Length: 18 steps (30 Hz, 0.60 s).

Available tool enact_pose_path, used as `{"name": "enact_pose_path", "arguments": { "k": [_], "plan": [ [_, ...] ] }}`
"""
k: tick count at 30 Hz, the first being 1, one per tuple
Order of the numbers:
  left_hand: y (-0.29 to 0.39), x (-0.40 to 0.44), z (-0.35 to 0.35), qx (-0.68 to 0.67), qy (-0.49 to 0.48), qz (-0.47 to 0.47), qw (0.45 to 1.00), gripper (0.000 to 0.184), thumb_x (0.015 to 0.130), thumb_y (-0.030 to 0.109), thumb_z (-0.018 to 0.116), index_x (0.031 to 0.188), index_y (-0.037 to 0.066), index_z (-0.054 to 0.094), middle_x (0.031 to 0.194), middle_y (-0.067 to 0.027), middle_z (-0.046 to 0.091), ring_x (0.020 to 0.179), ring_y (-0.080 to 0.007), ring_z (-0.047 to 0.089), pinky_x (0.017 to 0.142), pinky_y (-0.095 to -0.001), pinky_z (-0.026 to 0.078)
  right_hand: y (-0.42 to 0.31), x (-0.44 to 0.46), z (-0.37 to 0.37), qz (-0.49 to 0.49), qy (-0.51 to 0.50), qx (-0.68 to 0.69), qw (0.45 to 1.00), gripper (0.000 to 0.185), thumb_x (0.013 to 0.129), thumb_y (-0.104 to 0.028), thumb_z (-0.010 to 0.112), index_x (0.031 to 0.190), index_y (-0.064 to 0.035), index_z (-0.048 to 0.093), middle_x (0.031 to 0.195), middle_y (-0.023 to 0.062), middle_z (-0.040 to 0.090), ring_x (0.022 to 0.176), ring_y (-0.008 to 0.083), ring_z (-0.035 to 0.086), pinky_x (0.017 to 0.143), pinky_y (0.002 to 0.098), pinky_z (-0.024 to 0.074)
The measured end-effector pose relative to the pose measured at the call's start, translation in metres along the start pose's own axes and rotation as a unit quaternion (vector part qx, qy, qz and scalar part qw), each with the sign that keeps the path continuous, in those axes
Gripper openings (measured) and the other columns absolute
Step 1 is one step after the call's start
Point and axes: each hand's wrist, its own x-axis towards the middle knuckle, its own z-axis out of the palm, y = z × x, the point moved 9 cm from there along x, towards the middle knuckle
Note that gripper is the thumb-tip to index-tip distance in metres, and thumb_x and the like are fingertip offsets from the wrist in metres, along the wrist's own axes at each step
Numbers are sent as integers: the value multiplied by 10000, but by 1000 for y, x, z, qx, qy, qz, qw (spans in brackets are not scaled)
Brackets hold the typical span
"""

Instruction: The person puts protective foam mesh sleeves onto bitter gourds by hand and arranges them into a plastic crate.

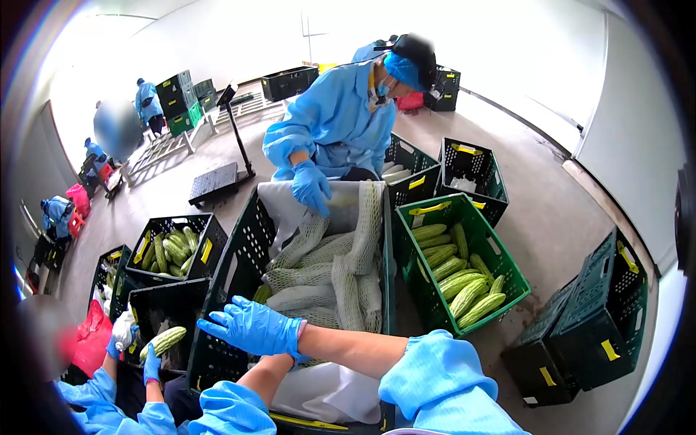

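My right hand (250, 326), in a blue glove, reaches leftward over the big dark green crate (388, 290) with its fingers apart and nothing in them. Beneath my right wrist, only a bit of my left hand (299, 357) shows; its fingers are hidden. Inside the crate, pale net-wrapped gourds (301, 275) lie on a white cloth liner (326, 395). Across the crate, a co-worker's gloved hand (312, 187) rests at the top of one wrapped gourd. At lower left, another person's hand (151, 365) holds a bare striped green gourd (164, 344).
Bare gourds fill a green crate (500, 290) on the right and a black crate (210, 250) on the left. Empty-looking dark crates (594, 326) stand at far right. A platform scale (215, 181) and a pink bag (92, 341) are on the left.
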Motion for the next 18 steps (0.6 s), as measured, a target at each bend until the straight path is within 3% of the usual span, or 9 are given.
{"name": "enact_pose_path", "arguments": {
  "k": [6,10,18],
  "plan": [
    [-20,-13,-10,7,9,-24,1000,340,871,109,552,1204,87,616,1259,-170,571,1215,-337,503,1016,-449,417,11,-8,24,39,-63,-30,997,507,899,-114,492,1405,-106,460,1049,45,601,832,180,606,777,352,460],
    [-39,-18,-11,7,19,-49,999,354,871,100,556,1221,94,606,1281,-160,558,1234,-329,487,1028,-446,406,10,-13,29,26,-42,-17,999,488,874,-161,508,1353,-68,500,887,62,589,796,213,606,737,379,445],
    [-59,-40,-54,20,112,-67,991,388,869,83,566,1256,107,585,1323,-139,534,1271,-315,454,1053,-441,383,29,-19,41,56,-118,-27,991,480,895,-164,495,1364,-61,494,911,66,612,845,220,615,755,388,446]
  ]
}}
